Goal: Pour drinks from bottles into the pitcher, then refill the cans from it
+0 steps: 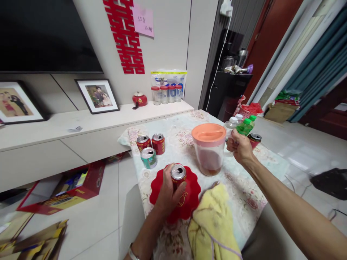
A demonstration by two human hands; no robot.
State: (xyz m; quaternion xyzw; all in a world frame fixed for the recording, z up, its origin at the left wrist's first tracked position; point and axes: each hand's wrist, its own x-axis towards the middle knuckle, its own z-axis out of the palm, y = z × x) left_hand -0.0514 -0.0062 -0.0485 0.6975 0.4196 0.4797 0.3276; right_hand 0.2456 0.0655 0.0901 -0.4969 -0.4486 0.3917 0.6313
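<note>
My left hand (170,191) is wrapped around a red drink can (178,173), its tab opening facing up, standing over a red scalloped mat (159,184). My right hand (240,146) grips the handle of a clear plastic pitcher (207,155) with an orange lid (208,132). Some brown liquid shows at the pitcher's bottom. Whether its base touches the table is unclear. A yellow towel (214,224) lies crumpled in front of the pitcher. Left of the mat stand a green opened can (149,159) and two red opened cans (158,144).
Behind my right hand are bottles with green and white caps (245,126) and a dark red can (255,139). A flowered cloth covers the table (184,126). Red-lidded jars (164,94) and framed photos (97,95) line the white cabinet. An open red box (67,187) sits on the floor.
</note>
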